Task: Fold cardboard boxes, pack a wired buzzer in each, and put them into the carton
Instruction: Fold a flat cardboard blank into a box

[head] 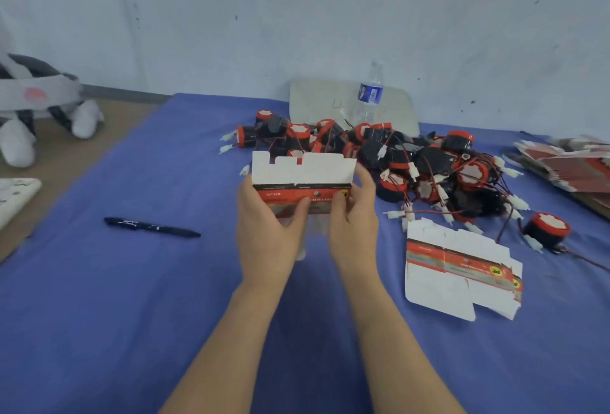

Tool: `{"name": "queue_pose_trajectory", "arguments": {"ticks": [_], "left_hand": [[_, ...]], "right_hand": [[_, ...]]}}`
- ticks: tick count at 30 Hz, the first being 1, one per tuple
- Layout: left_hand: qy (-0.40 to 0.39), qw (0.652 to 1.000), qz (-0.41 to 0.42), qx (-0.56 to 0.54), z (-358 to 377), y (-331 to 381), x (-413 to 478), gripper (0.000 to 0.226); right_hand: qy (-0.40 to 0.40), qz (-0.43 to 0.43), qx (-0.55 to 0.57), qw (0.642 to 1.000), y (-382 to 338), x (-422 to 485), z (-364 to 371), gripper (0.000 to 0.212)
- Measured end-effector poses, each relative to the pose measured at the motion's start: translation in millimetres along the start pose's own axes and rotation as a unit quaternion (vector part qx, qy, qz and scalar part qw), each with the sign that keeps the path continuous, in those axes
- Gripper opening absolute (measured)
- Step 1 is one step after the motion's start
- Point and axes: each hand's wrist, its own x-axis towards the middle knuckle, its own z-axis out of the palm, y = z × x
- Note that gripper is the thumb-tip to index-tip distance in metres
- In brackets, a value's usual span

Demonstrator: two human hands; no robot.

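Observation:
A flat red-and-white cardboard box blank (302,182) is held upright above the blue table, its white flaps pointing up. My left hand (267,225) grips its left side with the thumb on the red panel. My right hand (355,219) grips its right side, thumb on the front. Behind it lies a pile of black-and-red wired buzzers (396,162) with white connectors. One buzzer (546,230) sits apart at the right. A second flat box blank (462,275) lies on the cloth to my right.
A stack of flat box blanks (571,166) lies at the far right edge. A water bottle (371,93) stands on a pale board (317,100) by the wall. A dark pen (152,227) lies to the left. A headset (36,100) rests far left.

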Motion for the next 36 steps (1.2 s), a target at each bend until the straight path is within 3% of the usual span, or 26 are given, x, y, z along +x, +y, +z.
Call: {"name": "queue_pose_trajectory", "arguments": {"ticks": [5, 10, 18, 21, 26, 30, 32, 36], "left_hand": [[-0.002, 1.0, 0.014, 0.004, -1.8, -1.5, -1.7, 0.074], [-0.012, 0.998, 0.065, 0.008, -4.2, 0.4, -5.2, 0.073], [-0.011, 0.995, 0.08, 0.06, -8.5, 6.3, -5.9, 0.096], [-0.028, 0.993, 0.085, 0.082, -8.2, 9.1, -7.7, 0.101], [-0.053, 0.994, 0.077, 0.061, -6.9, 12.8, -9.8, 0.112], [-0.159, 0.984, 0.061, -0.053, -5.8, 19.0, -12.0, 0.081], [-0.175, 0.976, 0.031, -0.122, -8.3, 20.8, -10.8, 0.063], [-0.191, 0.96, 0.007, -0.202, -13.6, 22.5, -7.3, 0.065]], "right_hand": [[-0.002, -0.025, -0.019, 1.0, -0.4, -5.5, -7.4, 0.037], [-0.03, 0.044, 0.067, 0.996, -4.6, -2.6, -14.6, 0.028], [-0.157, 0.027, 0.006, 0.987, -13.8, 2.4, -31.4, 0.015], [-0.166, 0.055, 0.041, 0.984, -18.6, 0.8, -31.8, 0.013], [-0.138, 0.042, 0.087, 0.986, -22.9, -4.0, -23.6, 0.035], [-0.14, -0.019, 0.079, 0.987, -26.3, -10.6, -10.8, 0.044], [-0.127, -0.028, 0.108, 0.986, -26.9, -11.2, -11.3, 0.048], [-0.115, -0.039, 0.159, 0.98, -25.5, -8.8, -16.9, 0.073]]}}
